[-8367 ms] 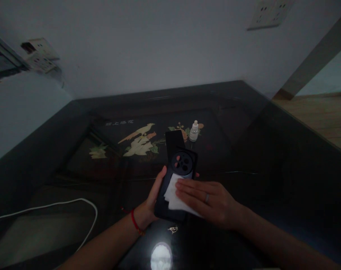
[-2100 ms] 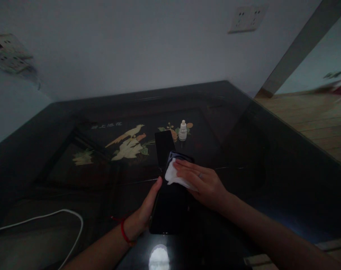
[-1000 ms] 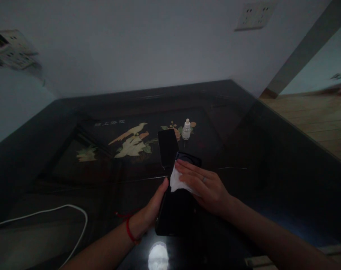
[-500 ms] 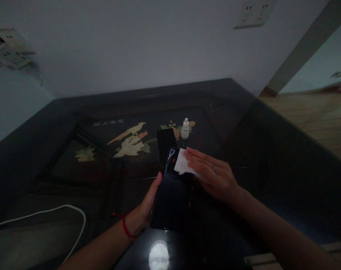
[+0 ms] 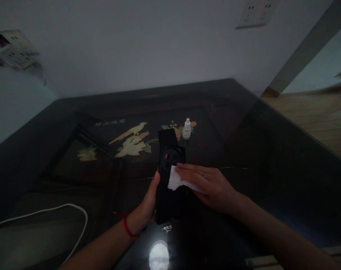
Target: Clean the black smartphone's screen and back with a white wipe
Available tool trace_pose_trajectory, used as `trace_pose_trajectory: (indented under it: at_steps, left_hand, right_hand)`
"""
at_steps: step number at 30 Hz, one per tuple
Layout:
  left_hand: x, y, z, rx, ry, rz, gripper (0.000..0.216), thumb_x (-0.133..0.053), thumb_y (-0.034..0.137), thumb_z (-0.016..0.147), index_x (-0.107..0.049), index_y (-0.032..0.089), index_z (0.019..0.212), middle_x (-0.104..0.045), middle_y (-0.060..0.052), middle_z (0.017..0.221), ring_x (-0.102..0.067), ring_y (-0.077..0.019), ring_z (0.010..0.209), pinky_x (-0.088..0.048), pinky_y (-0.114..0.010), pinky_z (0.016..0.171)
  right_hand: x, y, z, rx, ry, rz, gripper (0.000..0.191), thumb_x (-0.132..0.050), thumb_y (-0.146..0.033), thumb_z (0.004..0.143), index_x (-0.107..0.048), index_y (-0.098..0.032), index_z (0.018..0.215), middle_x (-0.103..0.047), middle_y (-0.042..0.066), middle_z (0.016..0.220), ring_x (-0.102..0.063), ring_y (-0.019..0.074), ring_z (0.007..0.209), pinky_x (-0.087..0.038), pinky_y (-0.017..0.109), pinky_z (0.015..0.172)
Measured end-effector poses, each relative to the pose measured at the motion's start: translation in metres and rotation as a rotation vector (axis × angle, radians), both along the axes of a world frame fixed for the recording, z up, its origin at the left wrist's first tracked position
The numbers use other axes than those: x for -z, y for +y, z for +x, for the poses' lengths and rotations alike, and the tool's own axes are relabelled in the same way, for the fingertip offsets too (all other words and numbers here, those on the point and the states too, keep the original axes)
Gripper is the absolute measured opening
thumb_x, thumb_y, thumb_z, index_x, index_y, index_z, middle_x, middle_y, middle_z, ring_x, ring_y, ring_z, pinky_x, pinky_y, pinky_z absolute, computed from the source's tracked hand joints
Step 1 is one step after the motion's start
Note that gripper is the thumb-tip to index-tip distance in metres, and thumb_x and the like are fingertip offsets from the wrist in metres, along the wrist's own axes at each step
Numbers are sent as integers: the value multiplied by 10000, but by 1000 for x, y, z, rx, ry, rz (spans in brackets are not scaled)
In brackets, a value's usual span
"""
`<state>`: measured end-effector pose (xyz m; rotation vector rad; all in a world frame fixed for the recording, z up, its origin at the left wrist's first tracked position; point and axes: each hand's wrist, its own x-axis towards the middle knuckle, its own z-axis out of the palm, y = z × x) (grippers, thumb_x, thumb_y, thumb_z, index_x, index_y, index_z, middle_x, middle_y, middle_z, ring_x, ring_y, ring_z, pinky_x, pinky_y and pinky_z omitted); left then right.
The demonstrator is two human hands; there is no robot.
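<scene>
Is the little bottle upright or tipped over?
Upright: the small bottle stands on its base on the dark tabletop, its white top pointing up.

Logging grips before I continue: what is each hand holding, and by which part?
Left hand: the black phone, by its left long edge. Right hand: the white cloth, by its right part, covered by the hand.

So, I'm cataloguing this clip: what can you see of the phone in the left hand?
The phone is a dark, smooth-looking slab, back to the viewer, with a big round camera module near its far end; whether it wears a case is too dark to tell. It points lengthwise away from the person, the left hand gripping its left edge. The right hand holds a white tissue against its back, over the module's near edge.
</scene>
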<state>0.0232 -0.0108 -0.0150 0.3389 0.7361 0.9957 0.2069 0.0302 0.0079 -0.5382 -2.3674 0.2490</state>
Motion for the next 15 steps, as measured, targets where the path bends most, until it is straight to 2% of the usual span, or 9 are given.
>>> trace_pose_trajectory:
  at_steps: [3,5,9,11,15]
  left_hand:
    - [3,-3,-1,4,0,32,718,-687,538,703,-532,196,1315,-684,-109,1140,-598,-306,1111,-393,-433,1014]
    - [6,-5,-1,-12,10,43,659,-643,503,763,-515,195,1331,-688,-103,1132,-586,-292,1133,-383,-426,1025]
    - [7,-4,-1,-66,5,47,716,-676,538,713,-530,180,1316,-686,-93,1140,-574,-286,1144,-365,-399,1047]
    - [5,-2,-2,-22,-8,15,773,-708,575,653,-561,153,1285,-686,-109,1136,-582,-302,1127,-380,-399,1033]
    - [4,-5,-3,125,-17,-94,715,-683,564,691,-576,155,1267,-681,-117,1142,-608,-293,1080,-414,-393,991]
  right_hand:
    - [2,1,-1,113,100,-5,255,-431,-65,897,-538,-131,1118,-646,156,1199,-532,199,1223,-520,339,972]
    - [4,1,-2,143,92,35,225,-442,-66,895,-552,-125,1082,-651,168,1186,-542,213,1212,-524,342,966]
    - [6,-1,-5,-16,32,86,167,-457,-61,891,-571,-97,1008,-685,174,1112,-590,221,1152,-551,310,920]
    - [5,-1,-4,-43,55,74,173,-453,-68,896,-568,-92,1024,-684,176,1113,-586,218,1158,-553,317,918]
    - [1,1,-1,87,160,46,210,-429,-84,911,-558,-97,1076,-651,194,1173,-526,215,1227,-516,358,979]
